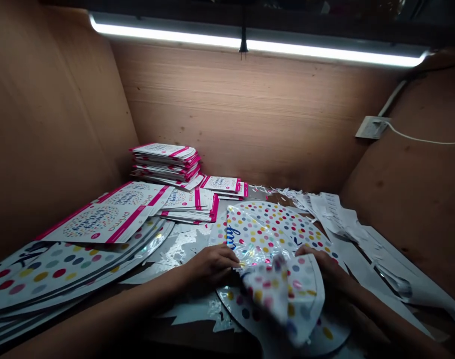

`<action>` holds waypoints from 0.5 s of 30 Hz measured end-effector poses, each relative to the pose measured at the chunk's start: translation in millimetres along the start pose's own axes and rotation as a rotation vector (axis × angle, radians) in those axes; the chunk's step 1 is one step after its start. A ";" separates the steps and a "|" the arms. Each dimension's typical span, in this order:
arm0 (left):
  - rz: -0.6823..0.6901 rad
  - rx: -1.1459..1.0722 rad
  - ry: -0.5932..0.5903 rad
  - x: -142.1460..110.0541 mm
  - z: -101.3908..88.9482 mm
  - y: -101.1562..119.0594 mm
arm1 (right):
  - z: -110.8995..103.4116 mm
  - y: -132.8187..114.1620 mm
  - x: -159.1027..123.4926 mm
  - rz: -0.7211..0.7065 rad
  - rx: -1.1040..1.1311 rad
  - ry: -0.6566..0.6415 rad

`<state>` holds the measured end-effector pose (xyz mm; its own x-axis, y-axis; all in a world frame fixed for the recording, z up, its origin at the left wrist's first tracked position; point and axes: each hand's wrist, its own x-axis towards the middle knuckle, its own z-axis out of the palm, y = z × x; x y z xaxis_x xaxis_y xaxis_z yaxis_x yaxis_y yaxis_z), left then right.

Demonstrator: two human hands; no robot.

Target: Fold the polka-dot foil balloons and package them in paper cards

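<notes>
A flat, round foil balloon (264,219), white with coloured dots and blue lettering, lies in front of me. Its near part is folded up into a flap (305,289), slightly blurred. My left hand (218,262) has its fingers curled together at the left edge of the fold, pinching the foil. On the other side my right hand (319,262) is closed on the top of the flap, its fingertips partly hidden by it. More dotted sheet shows beneath the fold, seemingly another flat balloon under this one.
To the left lies a stack of flat dotted balloons (59,274) with printed pink-and-white packets (107,214) on top. Further packets (165,159) are piled at the back. White paper strips (347,224) run along the right. Wooden walls (230,109) enclose the bench below a tube light (167,32).
</notes>
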<state>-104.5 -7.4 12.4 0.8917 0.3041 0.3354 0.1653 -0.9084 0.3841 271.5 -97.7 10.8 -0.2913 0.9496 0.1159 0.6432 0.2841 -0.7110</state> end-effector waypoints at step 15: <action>-0.673 -0.287 0.268 3.7 -7.2 5.8 | -3.3 18.0 47.9 0.304 -0.016 0.171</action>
<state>-103.2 -9.4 22.0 0.4999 0.8557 0.1333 0.4865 -0.4048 0.7743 271.4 -46.7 5.9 0.0369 0.9992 0.0159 0.6940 -0.0142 -0.7199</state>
